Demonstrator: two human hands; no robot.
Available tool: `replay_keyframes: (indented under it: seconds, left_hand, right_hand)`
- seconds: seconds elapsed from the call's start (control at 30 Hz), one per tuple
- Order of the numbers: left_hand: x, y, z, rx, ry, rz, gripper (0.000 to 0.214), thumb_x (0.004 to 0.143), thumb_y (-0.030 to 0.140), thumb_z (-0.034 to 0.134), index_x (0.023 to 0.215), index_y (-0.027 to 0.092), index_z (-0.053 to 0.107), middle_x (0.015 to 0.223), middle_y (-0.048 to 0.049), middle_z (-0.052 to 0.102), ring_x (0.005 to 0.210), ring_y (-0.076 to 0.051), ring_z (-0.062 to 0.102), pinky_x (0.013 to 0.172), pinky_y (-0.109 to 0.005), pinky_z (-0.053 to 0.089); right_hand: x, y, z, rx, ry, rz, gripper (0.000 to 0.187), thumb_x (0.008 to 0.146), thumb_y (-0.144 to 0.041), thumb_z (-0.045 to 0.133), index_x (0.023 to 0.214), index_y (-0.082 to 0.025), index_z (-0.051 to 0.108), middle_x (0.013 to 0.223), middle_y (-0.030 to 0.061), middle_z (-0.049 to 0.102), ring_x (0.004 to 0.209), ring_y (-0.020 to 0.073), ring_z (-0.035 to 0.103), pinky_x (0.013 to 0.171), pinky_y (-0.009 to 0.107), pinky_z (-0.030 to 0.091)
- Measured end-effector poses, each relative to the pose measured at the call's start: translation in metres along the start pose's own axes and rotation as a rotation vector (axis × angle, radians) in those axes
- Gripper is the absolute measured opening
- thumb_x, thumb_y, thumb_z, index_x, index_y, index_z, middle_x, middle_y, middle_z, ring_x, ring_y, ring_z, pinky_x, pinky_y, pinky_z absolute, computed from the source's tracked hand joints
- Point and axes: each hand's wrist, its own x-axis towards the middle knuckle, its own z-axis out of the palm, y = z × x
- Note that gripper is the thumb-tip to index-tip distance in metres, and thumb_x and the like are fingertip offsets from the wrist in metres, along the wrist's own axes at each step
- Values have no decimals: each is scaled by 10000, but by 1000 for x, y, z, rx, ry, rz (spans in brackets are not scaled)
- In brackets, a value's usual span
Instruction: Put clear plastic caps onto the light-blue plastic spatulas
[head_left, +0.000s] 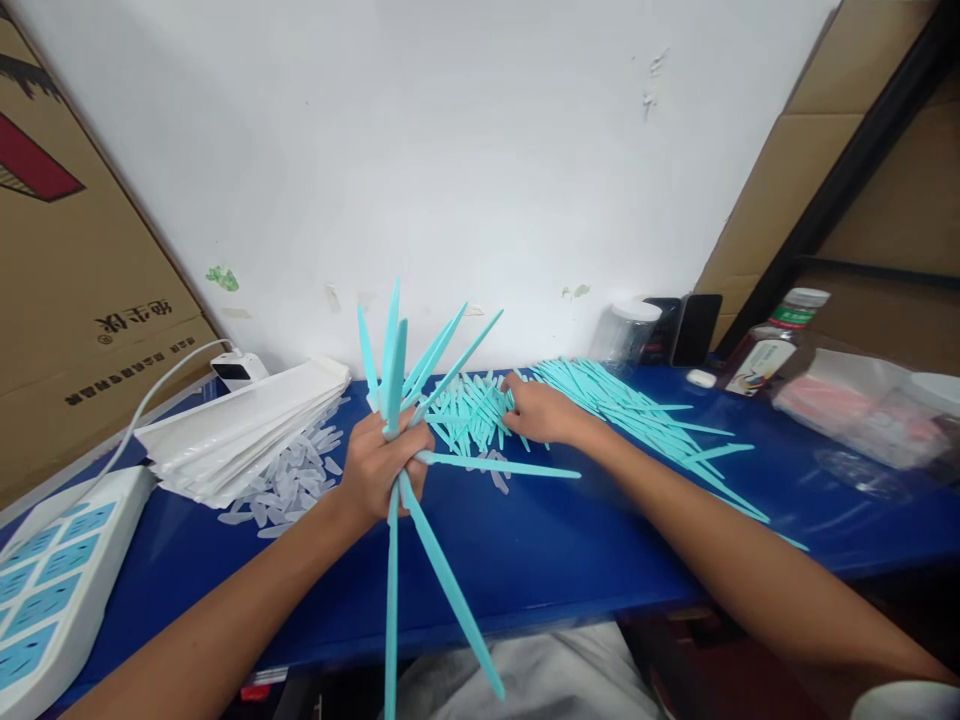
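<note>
My left hand (pixel 384 462) is closed in a fist round a bunch of several long turquoise plastic sticks (pixel 396 370) that fan out above and below it, over the blue table (pixel 525 550). My right hand (pixel 538 410) reaches forward, fingers curled down onto a loose pile of the same turquoise sticks (pixel 469 410) near the wall. More turquoise sticks (pixel 637 410) lie spread to the right of that hand. One stick (pixel 499 466) lies on the table between the hands.
A stack of white sleeves (pixel 240 425) and small clear plastic pieces (pixel 289 480) lie at left. A white power strip (pixel 52 580) with cable sits at far left. Cardboard boxes (pixel 82 300), a clear jar (pixel 626 335), a phone (pixel 696 328), a bottle (pixel 772 345) and plastic bags (pixel 862 405) stand around.
</note>
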Motion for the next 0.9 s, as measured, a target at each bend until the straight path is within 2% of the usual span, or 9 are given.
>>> replay_keyframes:
  seconds: [0.1, 0.2, 0.3, 0.37, 0.43, 0.53, 0.63, 0.77, 0.9]
  left_hand:
    - [-1, 0, 0, 3, -4, -11, 366, 1076, 349, 348, 788, 199, 520, 687, -36, 522, 615, -178, 523, 622, -329, 445]
    - [-2, 0, 0, 9, -8, -15, 374, 1079, 363, 347, 787, 201, 515, 689, -37, 522, 617, -177, 523, 622, -329, 442]
    - [0, 1, -1, 14, -29, -18, 382, 1082, 374, 343, 787, 200, 510, 689, -38, 518, 620, -180, 525, 626, -331, 439]
    - [3, 3, -2, 17, -38, -15, 391, 1086, 377, 337, 783, 197, 509, 686, -41, 516, 621, -183, 524, 625, -333, 434]
    - [6, 6, -3, 20, -44, -9, 406, 1090, 378, 325, 781, 194, 512, 681, -43, 514, 615, -184, 517, 622, -333, 427]
    - [9, 8, -4, 20, -46, -10, 426, 1095, 385, 313, 768, 194, 509, 677, -41, 508, 601, -180, 499, 616, -329, 419]
    - [9, 8, -3, 18, -44, -14, 422, 1092, 395, 329, 771, 195, 514, 685, -42, 513, 603, -181, 508, 611, -326, 421]
    - [5, 6, -2, 22, -21, 7, 398, 1088, 381, 351, 782, 196, 526, 676, -33, 511, 595, -178, 522, 607, -324, 434]
    - [4, 5, -3, 44, -26, -8, 406, 1086, 378, 340, 782, 196, 535, 687, -38, 527, 624, -184, 552, 628, -332, 459]
  right_hand:
    - [-1, 0, -1, -19, -36, 20, 443, 946, -289, 583, 1343, -99, 535, 974, 155, 760, 848, 288, 706, 604, 313, 386]
    - [2, -5, 4, -47, 27, 68, 359, 1029, -377, 481, 1256, -120, 589, 1058, 186, 750, 914, 307, 709, 650, 330, 421]
    - [13, -18, 14, -65, 109, 130, 535, 1068, -554, 339, 1078, -123, 657, 1027, 211, 738, 942, 327, 706, 685, 352, 449]
    - [21, -27, 21, -71, 133, 153, 640, 1015, -690, 369, 933, -137, 678, 941, 203, 731, 897, 322, 707, 683, 352, 464]
    - [28, -36, 26, -75, 138, 163, 642, 961, -735, 446, 860, -144, 677, 916, 198, 724, 868, 316, 703, 679, 351, 476]
    - [34, -40, 30, -65, 121, 156, 504, 956, -618, 527, 851, -149, 677, 925, 191, 722, 857, 305, 695, 667, 342, 474]
    - [34, -37, 30, -32, 85, 138, 373, 953, -491, 554, 800, -167, 654, 809, 145, 695, 768, 270, 675, 601, 316, 428]
    - [30, -30, 25, 32, 13, 118, 369, 929, -432, 588, 651, -196, 539, 603, 50, 547, 550, 185, 550, 519, 299, 321]
    - [22, -24, 17, 75, 12, 100, 418, 909, -396, 608, 597, -213, 399, 550, -6, 392, 494, 135, 392, 508, 309, 228]
